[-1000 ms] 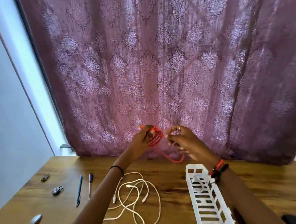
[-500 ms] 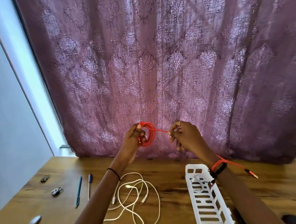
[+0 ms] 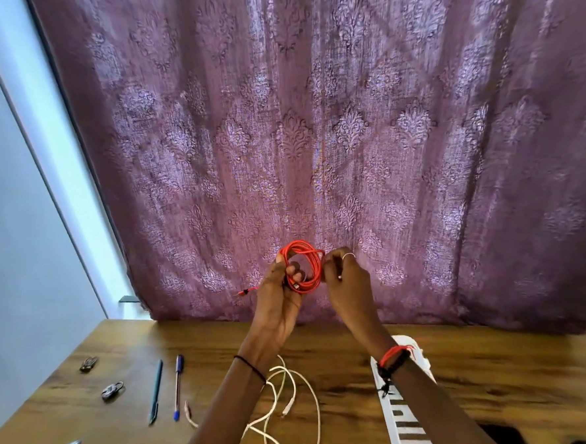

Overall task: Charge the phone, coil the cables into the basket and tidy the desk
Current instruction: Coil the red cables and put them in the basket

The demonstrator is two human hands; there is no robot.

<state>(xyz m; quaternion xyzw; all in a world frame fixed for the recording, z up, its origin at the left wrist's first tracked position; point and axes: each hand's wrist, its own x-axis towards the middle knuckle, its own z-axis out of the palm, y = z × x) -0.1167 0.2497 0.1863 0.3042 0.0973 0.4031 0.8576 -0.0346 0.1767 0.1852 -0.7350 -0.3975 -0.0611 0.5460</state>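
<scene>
A coiled red cable (image 3: 304,267) is being gripped at the centre of the frame by the left hand (image 3: 277,298), whose fingers are curled through the loops, while the coil's right edge is being pinched by the right hand (image 3: 348,282). Both are being held close together above a brown wooden desk (image 3: 517,379). A loose white cable (image 3: 290,404) is lying between the forearms, and a white slotted plastic basket (image 3: 388,413) is being partly hidden at lower right. Two pens (image 3: 156,391) are lying at lower left.

No text, label, brand or number can be read anywhere. The pen (image 3: 178,388) left of the white cable (image 3: 318,412) may carry print on its barrel, but it is too small to tell.
</scene>
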